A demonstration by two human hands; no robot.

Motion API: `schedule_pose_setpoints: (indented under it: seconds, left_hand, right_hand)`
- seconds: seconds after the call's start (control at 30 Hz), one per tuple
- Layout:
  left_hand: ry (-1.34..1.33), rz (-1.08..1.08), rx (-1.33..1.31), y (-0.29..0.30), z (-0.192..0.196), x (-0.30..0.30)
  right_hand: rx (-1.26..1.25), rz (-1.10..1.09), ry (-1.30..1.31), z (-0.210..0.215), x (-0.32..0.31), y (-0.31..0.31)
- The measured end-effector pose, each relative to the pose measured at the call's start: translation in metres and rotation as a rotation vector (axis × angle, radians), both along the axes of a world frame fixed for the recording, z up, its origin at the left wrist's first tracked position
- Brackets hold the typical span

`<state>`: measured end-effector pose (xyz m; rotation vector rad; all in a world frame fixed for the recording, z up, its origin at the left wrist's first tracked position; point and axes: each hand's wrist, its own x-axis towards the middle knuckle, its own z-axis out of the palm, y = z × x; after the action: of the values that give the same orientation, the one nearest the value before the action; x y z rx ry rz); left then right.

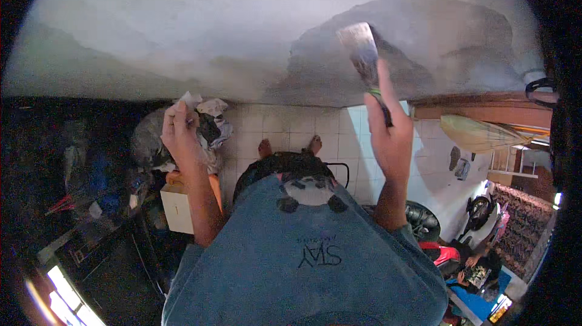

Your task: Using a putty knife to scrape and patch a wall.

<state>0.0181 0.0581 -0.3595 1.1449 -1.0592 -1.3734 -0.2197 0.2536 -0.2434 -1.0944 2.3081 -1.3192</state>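
My right hand (391,138) is closed round the dark handle of a putty knife (359,47), with the index finger stretched along it. Its wide, smeared metal blade points up in front of the pale wall (200,16), over a darker grey patch (418,41); whether the blade touches the wall I cannot tell. On the left, my left hand (180,135) is raised near the wall's lower part, its fingers pinched on a crumpled white scrap (191,98). Whether that scrap is paper or plastic is unclear.
Grey and white bags (160,138) are heaped behind my left hand, above a cream box (176,208). Light tiles (273,120) cover the floor around my bare feet. A black round seat (421,220), a motorcycle (479,211) and a partly visible person (479,271) are at lower right.
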Motion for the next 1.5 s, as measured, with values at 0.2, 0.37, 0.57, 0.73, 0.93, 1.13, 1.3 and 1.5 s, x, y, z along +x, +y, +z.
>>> schedule_pose_setpoints:
  seconds: [0.2,0.37,0.57,0.73,0.93,1.13,1.3,1.5]
  left_hand:
    - [-0.033,0.039,-0.022,0.008,0.01,-0.008]
    - [-0.057,0.021,0.028,0.003,-0.007,-0.004]
    - [-0.074,-0.029,-0.047,0.0,-0.012,-0.007]
    - [-0.037,-0.077,0.11,0.002,-0.009,-0.009]
    - [0.036,-0.035,0.064,0.003,-0.014,-0.012]
    - [0.064,-0.019,0.066,0.005,-0.006,-0.019]
    - [0.005,-0.076,0.046,0.003,-0.02,-0.018]
    - [-0.07,-0.112,0.09,0.002,-0.01,-0.028]
  right_hand:
    - [0.023,0.072,0.069,0.008,-0.003,-0.01]
    - [-0.043,0.082,0.38,-0.008,-0.024,-0.001]
    - [-0.043,-0.113,0.023,-0.004,-0.012,0.009]
    - [0.006,-0.081,0.055,0.013,-0.002,-0.001]
    - [-0.027,-0.095,0.022,0.016,-0.011,-0.001]
    - [-0.081,-0.11,0.067,0.008,-0.006,0.008]
    - [-0.065,-0.071,0.022,0.007,-0.006,0.003]
    - [-0.158,-0.293,-0.443,-0.011,-0.012,0.038]
